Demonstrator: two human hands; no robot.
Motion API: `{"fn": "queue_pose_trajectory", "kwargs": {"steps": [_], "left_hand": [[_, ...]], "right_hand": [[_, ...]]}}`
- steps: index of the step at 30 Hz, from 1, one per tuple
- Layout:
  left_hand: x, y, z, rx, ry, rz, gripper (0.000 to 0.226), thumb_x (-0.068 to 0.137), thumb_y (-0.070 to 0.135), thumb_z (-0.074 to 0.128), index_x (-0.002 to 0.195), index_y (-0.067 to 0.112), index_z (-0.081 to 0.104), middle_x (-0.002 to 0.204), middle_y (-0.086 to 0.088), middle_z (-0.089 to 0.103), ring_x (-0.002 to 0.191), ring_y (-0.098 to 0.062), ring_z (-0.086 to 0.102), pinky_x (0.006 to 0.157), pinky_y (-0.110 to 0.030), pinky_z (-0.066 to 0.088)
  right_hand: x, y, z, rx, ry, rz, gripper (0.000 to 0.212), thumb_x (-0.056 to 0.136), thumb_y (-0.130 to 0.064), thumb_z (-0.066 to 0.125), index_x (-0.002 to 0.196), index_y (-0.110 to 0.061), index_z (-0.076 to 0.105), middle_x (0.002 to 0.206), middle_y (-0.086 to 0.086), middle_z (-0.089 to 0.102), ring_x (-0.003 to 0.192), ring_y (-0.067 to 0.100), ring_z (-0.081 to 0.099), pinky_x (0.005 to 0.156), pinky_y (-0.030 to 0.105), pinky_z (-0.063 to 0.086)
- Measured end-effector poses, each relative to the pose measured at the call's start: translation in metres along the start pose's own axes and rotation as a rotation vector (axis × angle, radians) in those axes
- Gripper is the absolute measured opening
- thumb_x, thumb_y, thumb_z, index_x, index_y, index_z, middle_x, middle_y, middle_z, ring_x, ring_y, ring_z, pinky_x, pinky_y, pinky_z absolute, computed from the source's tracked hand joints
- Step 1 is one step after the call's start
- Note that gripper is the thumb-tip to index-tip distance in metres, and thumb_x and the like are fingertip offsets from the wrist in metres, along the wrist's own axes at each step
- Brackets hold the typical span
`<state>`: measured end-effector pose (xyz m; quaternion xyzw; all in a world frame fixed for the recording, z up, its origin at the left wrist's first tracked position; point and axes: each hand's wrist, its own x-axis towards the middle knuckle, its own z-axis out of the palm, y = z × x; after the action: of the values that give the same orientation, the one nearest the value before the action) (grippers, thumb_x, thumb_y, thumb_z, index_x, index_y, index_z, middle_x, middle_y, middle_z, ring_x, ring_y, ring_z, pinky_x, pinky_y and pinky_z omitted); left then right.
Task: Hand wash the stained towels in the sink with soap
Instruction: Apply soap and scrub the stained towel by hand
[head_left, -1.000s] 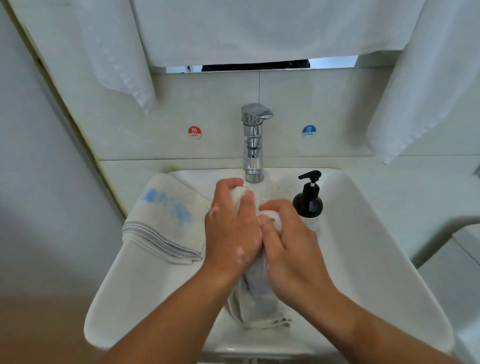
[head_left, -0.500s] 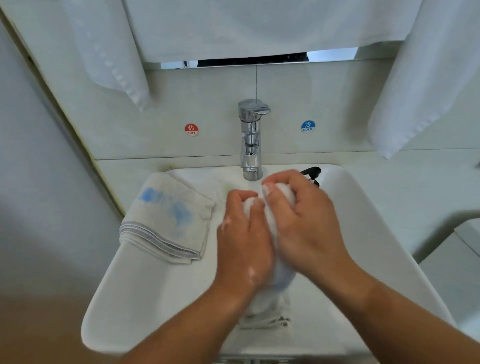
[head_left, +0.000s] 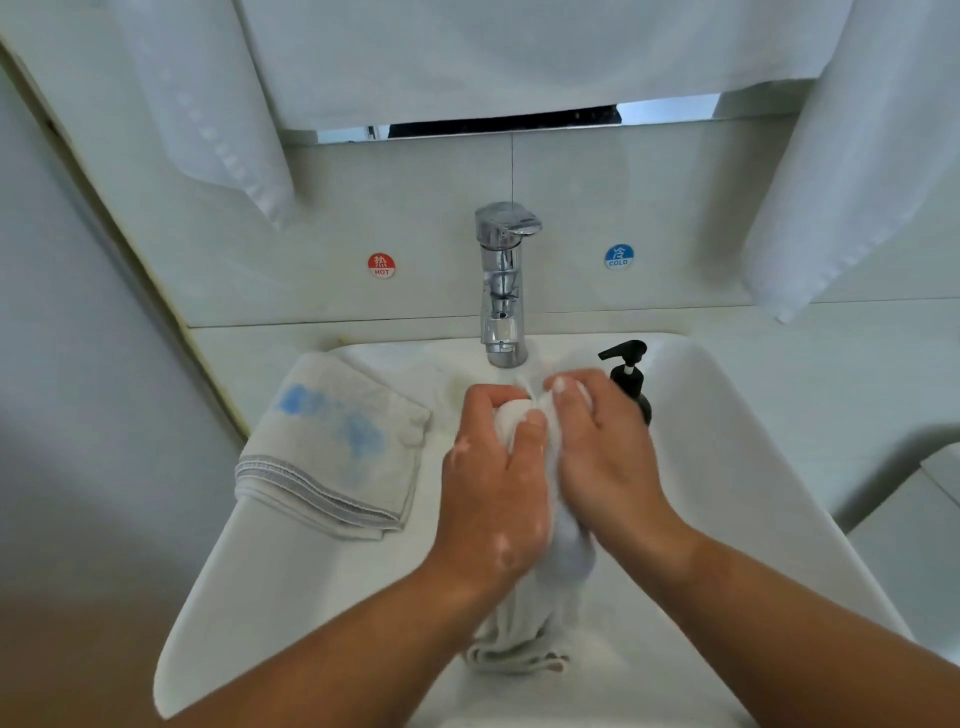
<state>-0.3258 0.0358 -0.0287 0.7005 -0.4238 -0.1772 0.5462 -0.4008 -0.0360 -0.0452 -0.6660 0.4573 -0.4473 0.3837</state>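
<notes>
Over the white sink (head_left: 717, 467) I hold a bunched wet white towel (head_left: 550, 587) between both hands. My left hand (head_left: 493, 478) grips its upper part from the left and has soap suds on its back. My right hand (head_left: 602, 452) grips the same bunch from the right, fingers curled round the cloth. The towel's lower end hangs down into the basin. A second folded towel (head_left: 332, 452) with a blue stain lies on the sink's left rim. A black soap pump bottle (head_left: 631, 376) stands just behind my right hand.
A chrome faucet (head_left: 504, 280) stands at the back centre of the sink, with hot and cold stickers on the tiles beside it. White towels (head_left: 841, 171) hang from above on both sides. A wall runs close along the left.
My right hand has come back down from above the left hand to sit beside it, uncovering the soap bottle. Both hands keep rubbing the bunched towel together.
</notes>
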Motion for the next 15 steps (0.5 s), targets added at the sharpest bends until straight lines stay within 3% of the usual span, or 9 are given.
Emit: {"fn": "queue_pose_trajectory", "kwargs": {"steps": [2, 3, 6, 8, 10, 12, 14, 15], "left_hand": [[0.019, -0.006, -0.002, 0.052, 0.025, -0.022, 0.005, 0.099, 0.028, 0.055, 0.104, 0.03, 0.056, 0.091, 0.013, 0.065, 0.088, -0.003, 0.06, 0.078, -0.023, 0.045], [0.03, -0.008, -0.002, 0.068, 0.048, -0.067, 0.007, 0.099, 0.027, 0.054, 0.105, 0.028, 0.057, 0.094, 0.011, 0.065, 0.093, -0.012, 0.06, 0.084, -0.028, 0.045], [0.046, -0.016, 0.002, 0.058, 0.098, -0.149, 0.012, 0.101, 0.025, 0.048, 0.106, 0.02, 0.059, 0.097, 0.001, 0.065, 0.101, -0.027, 0.06, 0.09, -0.039, 0.046], [0.035, -0.021, 0.008, 0.07, 0.048, -0.107, 0.013, 0.104, 0.027, 0.044, 0.106, 0.021, 0.056, 0.093, 0.003, 0.064, 0.092, -0.022, 0.061, 0.08, -0.032, 0.044], [0.025, -0.023, 0.012, 0.068, -0.019, -0.046, 0.007, 0.104, 0.027, 0.047, 0.107, 0.024, 0.053, 0.089, 0.011, 0.062, 0.083, -0.006, 0.058, 0.065, -0.014, 0.04], [0.029, -0.022, 0.011, 0.08, -0.008, -0.001, 0.003, 0.102, 0.025, 0.053, 0.104, 0.026, 0.055, 0.088, 0.014, 0.062, 0.083, 0.003, 0.057, 0.067, -0.005, 0.039], [0.046, -0.022, 0.01, 0.065, 0.048, -0.038, 0.006, 0.1, 0.025, 0.055, 0.105, 0.024, 0.058, 0.088, 0.013, 0.062, 0.086, -0.004, 0.059, 0.074, -0.011, 0.043], [0.053, -0.023, 0.01, 0.058, 0.085, -0.079, 0.008, 0.1, 0.025, 0.055, 0.106, 0.022, 0.059, 0.09, 0.011, 0.062, 0.089, -0.013, 0.06, 0.08, -0.022, 0.046]], "right_hand": [[-0.014, 0.013, 0.007, -0.077, -0.177, 0.085, 0.019, 0.106, -0.034, 0.042, 0.104, -0.023, 0.058, 0.091, -0.009, 0.065, 0.09, 0.012, 0.063, 0.08, 0.027, 0.048], [-0.019, 0.013, 0.01, -0.102, -0.249, 0.09, 0.018, 0.106, -0.035, 0.041, 0.108, -0.023, 0.055, 0.093, -0.008, 0.065, 0.089, 0.011, 0.063, 0.076, 0.021, 0.047], [-0.012, -0.003, 0.011, -0.098, -0.196, -0.066, 0.009, 0.103, -0.03, 0.048, 0.109, -0.029, 0.054, 0.09, -0.013, 0.064, 0.083, 0.001, 0.06, 0.069, 0.005, 0.041], [0.007, -0.006, 0.01, -0.074, -0.089, -0.115, 0.006, 0.102, -0.028, 0.052, 0.104, -0.029, 0.058, 0.089, -0.013, 0.065, 0.086, 0.002, 0.062, 0.074, 0.01, 0.043], [0.019, 0.007, 0.012, -0.067, -0.051, -0.024, 0.013, 0.104, -0.029, 0.05, 0.103, -0.023, 0.062, 0.091, -0.01, 0.066, 0.092, 0.011, 0.063, 0.083, 0.026, 0.048], [0.015, 0.025, 0.017, -0.116, -0.122, 0.116, 0.022, 0.105, -0.031, 0.045, 0.098, -0.017, 0.06, 0.092, -0.002, 0.066, 0.096, 0.023, 0.064, 0.084, 0.037, 0.049], [-0.001, 0.03, 0.02, -0.157, -0.239, 0.185, 0.024, 0.106, -0.033, 0.04, 0.1, -0.016, 0.056, 0.093, 0.002, 0.065, 0.094, 0.024, 0.063, 0.08, 0.037, 0.048], [-0.007, 0.027, 0.021, -0.141, -0.259, 0.164, 0.02, 0.106, -0.033, 0.041, 0.105, -0.018, 0.054, 0.094, 0.0, 0.065, 0.092, 0.02, 0.062, 0.078, 0.034, 0.046]]}}
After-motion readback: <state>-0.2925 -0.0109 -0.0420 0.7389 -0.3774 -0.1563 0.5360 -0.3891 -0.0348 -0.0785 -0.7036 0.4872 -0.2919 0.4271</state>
